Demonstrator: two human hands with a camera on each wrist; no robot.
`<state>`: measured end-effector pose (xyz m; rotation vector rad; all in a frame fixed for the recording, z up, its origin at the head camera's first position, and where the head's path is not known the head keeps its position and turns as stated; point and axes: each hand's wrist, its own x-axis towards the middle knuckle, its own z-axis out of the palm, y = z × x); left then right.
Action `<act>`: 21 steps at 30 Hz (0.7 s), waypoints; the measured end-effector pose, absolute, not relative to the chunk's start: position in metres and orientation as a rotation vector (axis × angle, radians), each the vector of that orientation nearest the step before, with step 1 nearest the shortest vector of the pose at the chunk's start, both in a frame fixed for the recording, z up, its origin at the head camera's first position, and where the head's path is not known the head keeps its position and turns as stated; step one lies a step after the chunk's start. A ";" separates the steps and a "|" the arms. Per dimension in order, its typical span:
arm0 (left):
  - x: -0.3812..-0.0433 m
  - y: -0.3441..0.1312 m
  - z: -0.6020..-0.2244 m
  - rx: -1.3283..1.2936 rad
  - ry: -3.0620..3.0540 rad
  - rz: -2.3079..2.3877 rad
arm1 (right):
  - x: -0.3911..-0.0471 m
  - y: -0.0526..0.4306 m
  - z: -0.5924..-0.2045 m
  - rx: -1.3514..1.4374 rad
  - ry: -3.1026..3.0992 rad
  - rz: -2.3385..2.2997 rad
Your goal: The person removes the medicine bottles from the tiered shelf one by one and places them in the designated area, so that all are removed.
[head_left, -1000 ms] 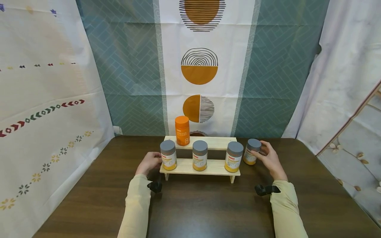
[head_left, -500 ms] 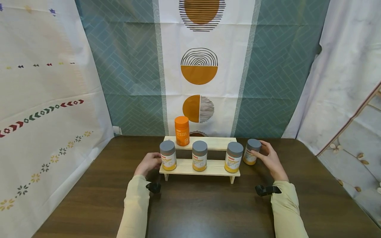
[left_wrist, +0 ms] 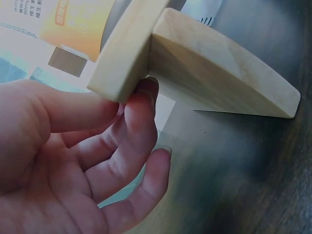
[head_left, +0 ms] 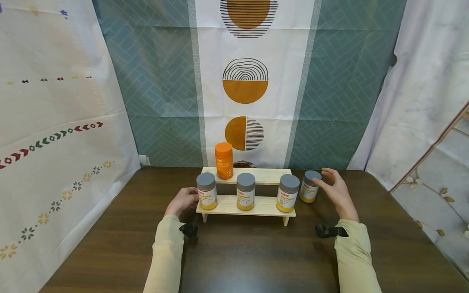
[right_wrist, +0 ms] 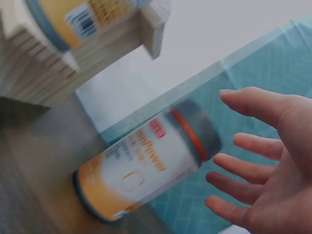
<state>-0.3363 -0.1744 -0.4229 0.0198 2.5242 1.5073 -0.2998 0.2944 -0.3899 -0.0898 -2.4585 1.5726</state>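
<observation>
At the left end of a two-step wooden shelf (head_left: 228,205), my left hand (head_left: 182,201) pinches the lower board's edge between thumb and fingers, as the left wrist view shows. My right hand (head_left: 338,196), fingers spread, is just right of a grey-lidded jar (right_wrist: 141,165) standing upright on the table. A gap separates those fingers from its lid in the right wrist view. Three similar jars stand on the lower step: a left jar (head_left: 207,192), a middle jar (head_left: 246,192) and a right jar (head_left: 288,193). An orange bottle (head_left: 224,162) stands on the upper step's left part.
The dark wooden table (head_left: 256,256) stretches out in front of the shelf. A patterned green and white cloth (head_left: 165,101) hangs behind it. White cloths hang on both sides. Each wrist wears a black strap, such as the right strap (head_left: 331,232).
My right hand has let go of the jar on the table and drawn back a little to the right, fingers spreading. The left hand still grips the shelf. The jars have stayed put.
</observation>
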 end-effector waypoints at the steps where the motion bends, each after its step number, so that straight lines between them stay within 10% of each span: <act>1: -0.336 -0.174 -0.423 0.019 2.523 1.505 | -0.299 0.294 -0.387 -0.085 -2.455 1.570; 21: -0.337 -0.174 -0.424 0.017 2.521 1.508 | -0.283 0.264 -0.352 0.020 -2.335 1.411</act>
